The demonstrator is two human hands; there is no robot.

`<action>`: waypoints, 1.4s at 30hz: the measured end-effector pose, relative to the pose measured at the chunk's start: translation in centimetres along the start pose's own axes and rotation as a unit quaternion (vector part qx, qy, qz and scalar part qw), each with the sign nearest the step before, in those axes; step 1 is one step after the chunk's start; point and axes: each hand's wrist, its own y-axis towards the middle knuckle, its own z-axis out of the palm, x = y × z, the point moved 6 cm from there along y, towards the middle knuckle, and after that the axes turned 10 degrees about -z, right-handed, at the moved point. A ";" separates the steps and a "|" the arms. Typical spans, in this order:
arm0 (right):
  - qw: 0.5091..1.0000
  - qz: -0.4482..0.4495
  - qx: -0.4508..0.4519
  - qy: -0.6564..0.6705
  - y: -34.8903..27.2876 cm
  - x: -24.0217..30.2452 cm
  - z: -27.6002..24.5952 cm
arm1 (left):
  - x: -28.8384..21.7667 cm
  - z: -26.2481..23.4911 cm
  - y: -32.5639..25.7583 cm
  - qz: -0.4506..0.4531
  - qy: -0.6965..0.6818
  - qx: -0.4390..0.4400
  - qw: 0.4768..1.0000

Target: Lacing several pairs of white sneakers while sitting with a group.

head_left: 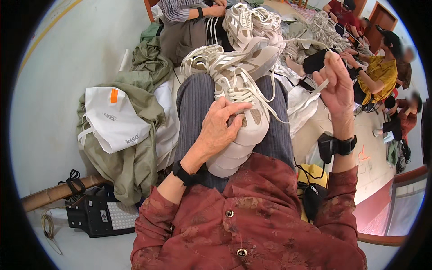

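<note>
Sneaker in white, beige and pale grey, lying across the lap of a seated person seen from above, with its toe toward the wearer. Its laces cross over the tongue, and a loose loop hangs to the right side. The left hand lies over the front of the shoe, thumb and forefinger parted and touching the upper just below the laces; whether its other fingers grip the shoe cannot be told. The right hand is raised, well apart from the shoe, its bent fingers pinching a pale lace strand; where that strand ends is hard to follow. Both wrists wear black bands, and the person has a dark red patterned shirt and striped grey trousers.

Just beyond the knees is a heap of similar sneakers, their laces tangled. To the left, a white bag with an orange patch rests on olive cloth, and lower down sits a black device with a pale dotted panel. A yellow and black bag is near the right forearm. At the top, a co-worker in a striped sleeve has hands near the heap; farther right, others sit, one in a yellow shirt.
</note>
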 end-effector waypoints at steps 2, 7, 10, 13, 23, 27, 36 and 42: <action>0.999 0.006 -0.031 -0.041 0.2 0.4 -2.1 | 0.2 -0.1 0.0 -0.011 -0.011 0.003 1.000; 0.739 -0.035 0.053 -0.671 -1.6 -2.1 -7.2 | 0.2 0.1 0.1 -0.004 -0.013 -0.002 1.000; 0.746 -0.031 0.049 -0.664 -2.6 -3.6 -4.2 | -0.1 0.2 0.2 -0.005 -0.009 0.000 1.000; 0.867 0.095 0.120 -0.474 -2.5 -7.6 1.1 | 0.1 -0.2 0.0 -0.010 -0.002 0.000 1.000; 0.775 -0.019 0.295 -0.558 -0.1 -14.0 8.7 | 0.2 0.1 0.0 -0.008 -0.011 -0.015 1.000; 0.729 -0.078 0.306 -0.607 -0.4 -14.5 10.2 | 0.6 -0.2 -0.3 -0.033 0.008 -0.022 0.999; 0.699 -0.050 0.319 -0.638 -0.2 -15.1 10.1 | 0.3 -0.1 -0.6 -0.025 -0.004 -0.033 0.999; 0.745 -0.083 0.280 -0.599 -1.1 -14.7 9.8 | 0.3 -0.1 -0.8 -0.009 0.014 -0.044 0.999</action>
